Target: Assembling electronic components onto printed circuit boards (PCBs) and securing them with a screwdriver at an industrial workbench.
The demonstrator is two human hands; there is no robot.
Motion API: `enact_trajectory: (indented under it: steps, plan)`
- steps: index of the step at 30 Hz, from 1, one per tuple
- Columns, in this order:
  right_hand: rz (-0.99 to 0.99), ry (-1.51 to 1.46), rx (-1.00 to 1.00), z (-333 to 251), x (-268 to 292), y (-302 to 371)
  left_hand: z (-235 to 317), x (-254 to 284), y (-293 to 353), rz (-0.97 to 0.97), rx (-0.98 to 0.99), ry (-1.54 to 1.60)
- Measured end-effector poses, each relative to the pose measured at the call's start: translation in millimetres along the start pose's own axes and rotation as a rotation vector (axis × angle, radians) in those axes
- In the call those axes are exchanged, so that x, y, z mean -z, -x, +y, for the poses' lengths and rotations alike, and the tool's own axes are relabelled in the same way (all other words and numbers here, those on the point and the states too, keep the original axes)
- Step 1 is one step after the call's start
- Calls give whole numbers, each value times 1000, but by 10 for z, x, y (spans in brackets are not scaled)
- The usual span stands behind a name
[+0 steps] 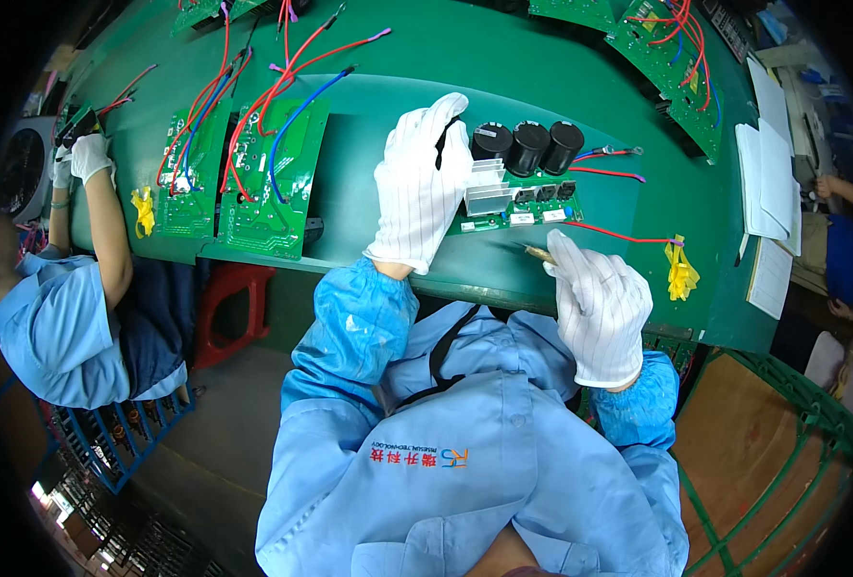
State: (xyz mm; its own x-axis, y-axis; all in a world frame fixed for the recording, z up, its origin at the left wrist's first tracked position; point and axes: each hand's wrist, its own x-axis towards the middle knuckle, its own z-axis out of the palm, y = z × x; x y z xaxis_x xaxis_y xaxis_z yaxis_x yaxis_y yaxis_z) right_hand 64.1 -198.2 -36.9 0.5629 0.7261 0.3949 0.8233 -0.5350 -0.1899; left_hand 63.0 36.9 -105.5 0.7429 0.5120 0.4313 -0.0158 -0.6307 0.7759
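In front of me a green circuit board [489, 224] lies on the table, with black cylindrical capacitors [527, 148], a finned silver heatsink [487, 198] and red and blue leads. My left hand [419, 183], in a white striped glove, is closed around the board's left end beside the heatsink; a dark part shows between its fingers. Pinched in my gloved right hand [600, 313] is a slim, brass-coloured pen-like tool [540, 254]. Its dark tip points left, just off the board's near edge. The fingertips under the left glove are partly hidden.
Wired circuit boards [275, 178] lie to the left on the green table [369, 106], with others at the far right. Yellow crumpled pieces [681, 271] sit on both sides. Papers [768, 183] rest at the right edge. A co-worker [71, 317] works at far left, near a red stool [234, 313].
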Motion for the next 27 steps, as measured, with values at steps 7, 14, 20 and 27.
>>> enact_trajectory:
  steps: [7, 14, 20, 27]
  plan:
    - [53, -19, -46, 28, -12, 20, 29, 35, -38, -25, 21, 24]
    - [56, 97, 93, -39, -20, -160, 84, 91, -63, -101, 63, 24]
    - [94, 147, 157, -52, -148, -247, 52, 32, -48, -10, 8, 27]
    - [116, 186, 179, -104, -159, -311, 17, 12, -38, 2, -11, 10]
